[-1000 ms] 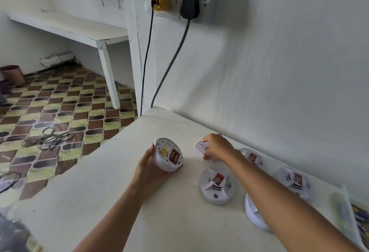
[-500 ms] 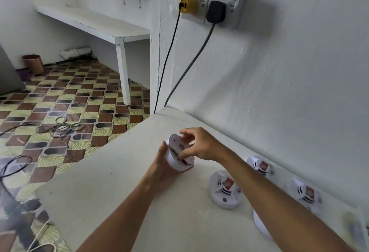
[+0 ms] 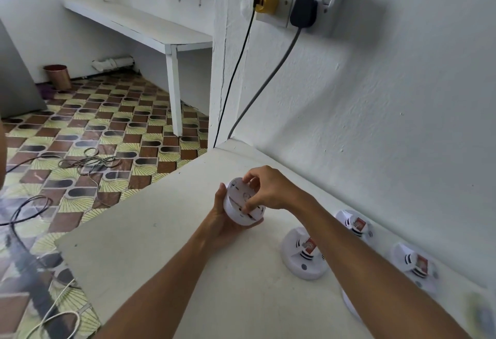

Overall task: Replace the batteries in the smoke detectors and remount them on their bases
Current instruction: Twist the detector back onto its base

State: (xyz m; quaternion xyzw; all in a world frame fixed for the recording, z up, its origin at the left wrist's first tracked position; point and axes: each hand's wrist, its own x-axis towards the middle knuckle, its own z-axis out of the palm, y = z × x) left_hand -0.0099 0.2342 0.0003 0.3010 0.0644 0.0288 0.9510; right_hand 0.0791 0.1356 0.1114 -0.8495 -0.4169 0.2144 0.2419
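Note:
My left hand (image 3: 224, 224) cups a round white smoke detector (image 3: 239, 212) from below, just above the white table (image 3: 166, 252). A white base plate (image 3: 241, 189) lies on the detector's back. My right hand (image 3: 268, 188) grips that plate from above, fingers curled round its rim. Three more white detectors stand on the table to the right: one (image 3: 303, 255) beside my right forearm, one (image 3: 354, 224) and one (image 3: 414, 265) near the wall, each with a red label. Another white round piece (image 3: 349, 306) is partly hidden under my right forearm.
The table's left edge drops to a patterned tile floor (image 3: 80, 129) with loose cables (image 3: 88, 162). A yellow plug (image 3: 265, 1) and a black plug (image 3: 303, 11) sit in wall sockets above, their cords hanging behind the table. A white bench (image 3: 150, 30) stands further back.
My right hand left the table by the wall, carried the base plate over, and now holds it against the detector in my left hand. The detector's red inside is covered.

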